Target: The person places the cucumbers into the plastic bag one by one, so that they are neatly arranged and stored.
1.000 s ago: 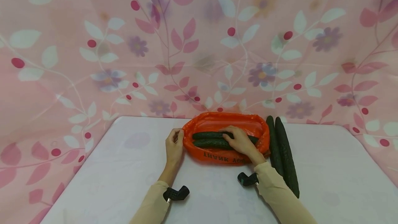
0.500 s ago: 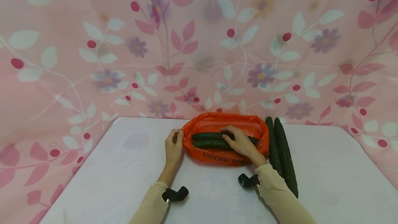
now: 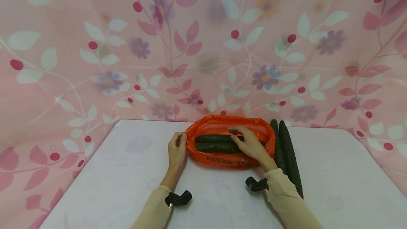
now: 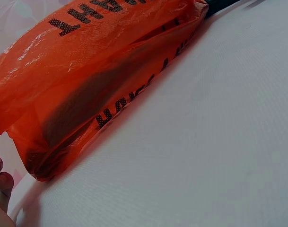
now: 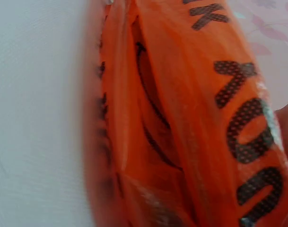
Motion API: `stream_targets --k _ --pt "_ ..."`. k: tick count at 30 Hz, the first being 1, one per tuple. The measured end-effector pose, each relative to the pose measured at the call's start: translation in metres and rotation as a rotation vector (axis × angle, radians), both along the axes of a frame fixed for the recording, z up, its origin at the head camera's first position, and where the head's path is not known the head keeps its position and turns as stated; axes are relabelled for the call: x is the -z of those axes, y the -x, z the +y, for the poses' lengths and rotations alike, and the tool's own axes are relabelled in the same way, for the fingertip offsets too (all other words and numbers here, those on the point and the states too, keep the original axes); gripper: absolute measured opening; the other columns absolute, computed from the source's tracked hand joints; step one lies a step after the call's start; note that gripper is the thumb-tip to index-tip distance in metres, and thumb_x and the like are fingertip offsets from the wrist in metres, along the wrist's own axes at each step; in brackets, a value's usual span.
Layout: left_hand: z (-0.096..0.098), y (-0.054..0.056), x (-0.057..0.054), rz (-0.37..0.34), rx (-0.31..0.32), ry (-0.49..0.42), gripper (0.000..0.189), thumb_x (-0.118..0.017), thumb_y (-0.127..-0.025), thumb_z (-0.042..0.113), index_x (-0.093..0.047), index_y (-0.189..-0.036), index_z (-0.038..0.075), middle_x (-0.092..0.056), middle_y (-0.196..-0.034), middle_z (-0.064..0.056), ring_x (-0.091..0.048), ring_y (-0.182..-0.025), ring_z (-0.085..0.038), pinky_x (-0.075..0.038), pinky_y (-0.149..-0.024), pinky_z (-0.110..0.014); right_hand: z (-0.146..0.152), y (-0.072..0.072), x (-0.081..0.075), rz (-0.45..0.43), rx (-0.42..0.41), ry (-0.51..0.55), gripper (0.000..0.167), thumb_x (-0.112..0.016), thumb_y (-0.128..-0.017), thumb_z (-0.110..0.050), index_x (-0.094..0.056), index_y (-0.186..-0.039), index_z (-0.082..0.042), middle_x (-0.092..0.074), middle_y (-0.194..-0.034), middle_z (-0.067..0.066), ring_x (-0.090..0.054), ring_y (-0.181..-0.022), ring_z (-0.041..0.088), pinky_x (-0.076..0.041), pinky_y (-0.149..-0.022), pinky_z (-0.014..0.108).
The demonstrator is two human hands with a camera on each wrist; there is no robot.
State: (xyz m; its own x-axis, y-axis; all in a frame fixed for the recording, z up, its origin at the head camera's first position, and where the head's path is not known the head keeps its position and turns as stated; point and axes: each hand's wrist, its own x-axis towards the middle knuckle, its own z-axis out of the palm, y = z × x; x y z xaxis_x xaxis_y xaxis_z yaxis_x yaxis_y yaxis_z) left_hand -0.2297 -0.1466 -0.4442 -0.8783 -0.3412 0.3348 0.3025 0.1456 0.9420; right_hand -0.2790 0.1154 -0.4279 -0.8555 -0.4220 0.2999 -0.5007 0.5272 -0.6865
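Note:
An orange plastic bag (image 3: 219, 160) with dark lettering sits open-mouthed on the table. Two dark green cucumbers lie side by side inside it, the far cucumber (image 3: 210, 138) and the near cucumber (image 3: 216, 147). At the bag's left edge, my left hand (image 3: 176, 153) pinches the rim between thumb and fingers. My right hand (image 3: 251, 147) is over the cucumbers' right part, fingers loosely bent and hiding their right ends. In the left wrist view, a dark shape shows through the bag's side (image 4: 101, 71). The right wrist view shows mostly the bag's creased wall (image 5: 191, 94).
Two more cucumbers lie lengthwise on the white table (image 3: 127, 186) just right of the bag, the left cucumber (image 3: 279, 151) touching or nearly touching it, the right cucumber (image 3: 290, 156) alongside. Behind the table hangs a pink floral cloth (image 3: 203, 45).
My right hand has shifted slightly right and up off the cucumbers, its fingers loosening. The left hand keeps its place on the rim. The cucumbers have stayed in the bag.

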Motion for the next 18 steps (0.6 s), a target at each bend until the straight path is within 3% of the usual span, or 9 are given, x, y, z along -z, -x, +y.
stream_targets --k 18 --pt "0.000 -0.001 -0.001 0.010 -0.010 0.025 0.020 -0.056 -0.094 0.010 -0.064 -0.100 -0.007 -0.065 -0.091 -0.022 -0.056 -0.075 -0.003 -0.047 -0.070 -0.013 0.027 -0.003 -0.024 0.055 0.063 0.066 0.035 -0.057 -0.095 -0.023 -0.055 -0.126 -0.010 -0.061 -0.121 0.010 -0.057 -0.111 0.026 -0.043 -0.097 0.050"
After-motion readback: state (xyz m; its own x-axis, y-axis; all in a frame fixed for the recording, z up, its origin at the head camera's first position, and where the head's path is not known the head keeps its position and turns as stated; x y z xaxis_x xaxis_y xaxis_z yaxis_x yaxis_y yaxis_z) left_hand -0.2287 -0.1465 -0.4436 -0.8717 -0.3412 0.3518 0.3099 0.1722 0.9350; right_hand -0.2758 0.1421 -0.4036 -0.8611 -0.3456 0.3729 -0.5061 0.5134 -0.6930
